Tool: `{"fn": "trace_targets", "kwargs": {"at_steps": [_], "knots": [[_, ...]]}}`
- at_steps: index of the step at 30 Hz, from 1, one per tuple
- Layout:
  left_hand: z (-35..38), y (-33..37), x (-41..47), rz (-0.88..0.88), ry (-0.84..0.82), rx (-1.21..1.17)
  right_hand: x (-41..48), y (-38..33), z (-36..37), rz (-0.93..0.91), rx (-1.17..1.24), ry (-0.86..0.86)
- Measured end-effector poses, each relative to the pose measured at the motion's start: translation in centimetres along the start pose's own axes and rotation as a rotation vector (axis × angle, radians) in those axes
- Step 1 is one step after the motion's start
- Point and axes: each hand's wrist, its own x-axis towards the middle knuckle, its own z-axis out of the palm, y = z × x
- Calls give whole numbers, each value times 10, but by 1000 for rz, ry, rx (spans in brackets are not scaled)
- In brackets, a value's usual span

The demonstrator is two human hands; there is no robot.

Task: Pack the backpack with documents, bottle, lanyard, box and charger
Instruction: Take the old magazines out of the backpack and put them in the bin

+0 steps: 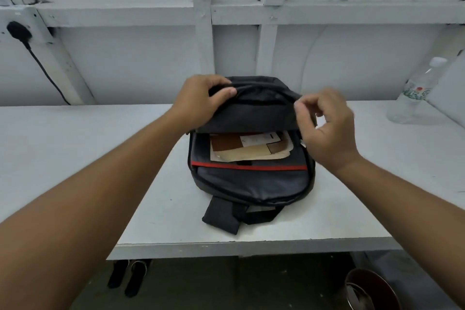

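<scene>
Gripping the raised flap (254, 113) of the backpack (251, 181) on the table (75, 146), left hand (198, 103) clenched, right hand (329, 131) pinching its edge, a person exposes documents (249, 148) inside; letting go could drop it shut before the distant bottle (415, 93) enters

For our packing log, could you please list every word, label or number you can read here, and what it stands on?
No text here can be read.
Label on the bottle: green and red print, too blurred to read.
White sheet among the documents in the backpack: dark marks, too small to read.
</scene>
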Motion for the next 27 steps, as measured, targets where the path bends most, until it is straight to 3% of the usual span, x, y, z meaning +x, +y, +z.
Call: {"fn": "trace_targets", "kwargs": {"at_steps": [2,3,7,10,13,16,20,27], "knots": [[-6,2,16,-7,37,-3,-14,3,10,-30,-17,-162],[-8,3,22,-13,50,-12,-19,7,16,43,-33,-271],[-13,3,43,-21,110,-43,-11,47,55,682,-130,-512],[-12,4,53,-24,131,-68,9,60,74,1010,-147,-663],[-12,5,60,-25,140,-78,27,60,89,1067,-197,-750],[-14,4,65,-26,139,-94,39,58,109,1129,-71,-796],[-16,2,66,-17,129,-108,40,63,120,1368,49,-758],[-16,2,68,1,121,-139,41,70,125,1438,173,-709]]}}
